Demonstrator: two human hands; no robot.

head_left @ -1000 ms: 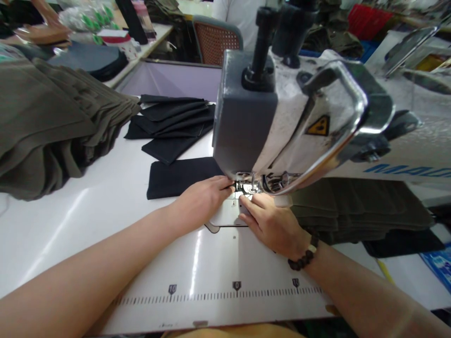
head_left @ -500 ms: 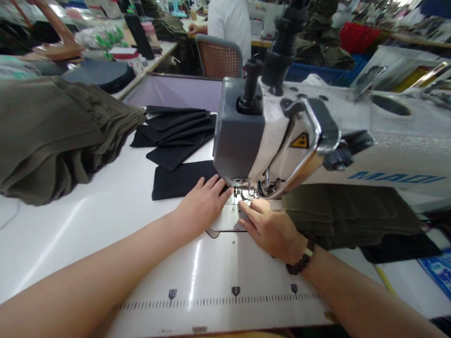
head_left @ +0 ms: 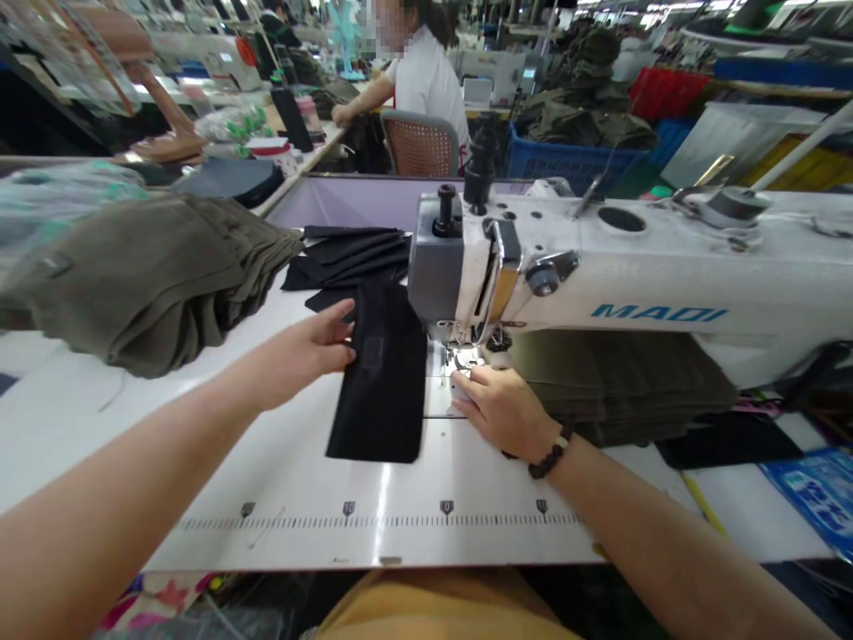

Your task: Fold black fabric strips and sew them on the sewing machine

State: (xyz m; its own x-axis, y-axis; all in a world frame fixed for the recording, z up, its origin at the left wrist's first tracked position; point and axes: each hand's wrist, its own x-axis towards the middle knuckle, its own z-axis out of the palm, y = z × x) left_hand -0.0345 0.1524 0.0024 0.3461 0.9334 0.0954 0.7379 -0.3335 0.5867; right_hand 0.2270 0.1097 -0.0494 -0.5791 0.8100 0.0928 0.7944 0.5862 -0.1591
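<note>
A black fabric piece point(head_left: 383, 382) with a small stitched rectangle lies left of the needle area of the white sewing machine point(head_left: 640, 284). My left hand point(head_left: 303, 351) is at its left edge, fingers apart, thumb and fingertips at the cloth; it does not grip it. Close to the presser foot, my right hand point(head_left: 506, 409) rests on the metal plate, fingers bent and close together; whether something small is under its fingertips is hidden. Folded black pieces point(head_left: 360, 253) lie behind the fabric piece.
Olive fabric is stacked at the left point(head_left: 153, 276) and under the machine arm point(head_left: 613, 378). A person point(head_left: 433, 84) in white sits beyond the table near a brown chair point(head_left: 421, 147). A blue crate point(head_left: 566, 164) stands behind the machine.
The black piece has turned from lying sideways to lengthwise and come nearer. My left hand has moved left, away from the needle. My right hand stays by the presser foot. The view has shifted.
</note>
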